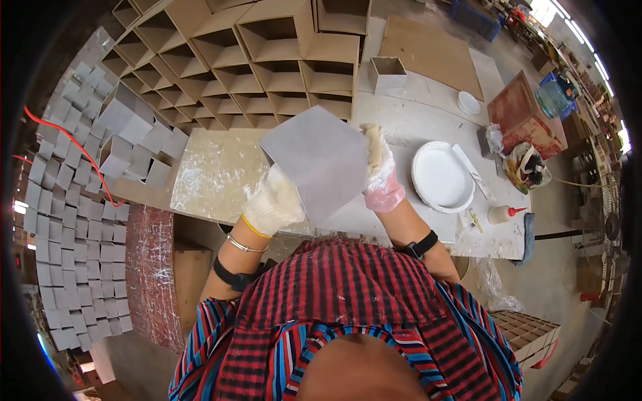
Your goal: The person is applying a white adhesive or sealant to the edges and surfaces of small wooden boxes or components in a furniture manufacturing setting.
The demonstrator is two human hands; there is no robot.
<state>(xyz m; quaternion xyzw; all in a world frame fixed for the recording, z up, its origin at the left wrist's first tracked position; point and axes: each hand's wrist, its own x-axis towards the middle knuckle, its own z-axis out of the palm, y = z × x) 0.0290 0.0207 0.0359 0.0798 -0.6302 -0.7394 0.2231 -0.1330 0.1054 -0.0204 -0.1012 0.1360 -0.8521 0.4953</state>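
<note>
A grey-faced box [317, 157] is held up in front of me over the table, one smooth flat side turned up toward me. My left hand [275, 200], in a cream knitted glove, grips its lower left side; some fingers are hidden by the box. At the right edge of the box is my right hand [381, 175], closed against it, in a glove that is pink at the cuff and smeared with white. The box hides part of that grip too. Close to my right hand stands a round white basin [441, 178] with white residue inside.
A flat white scraper [471, 172] rests on the basin's rim. Beyond my hands are stacked brown open boxes [264, 79]; many grey boxes [80, 254] are piled at left, with a red hose [73, 142] across them. A red-capped bottle [505, 214] stands near the table's right edge.
</note>
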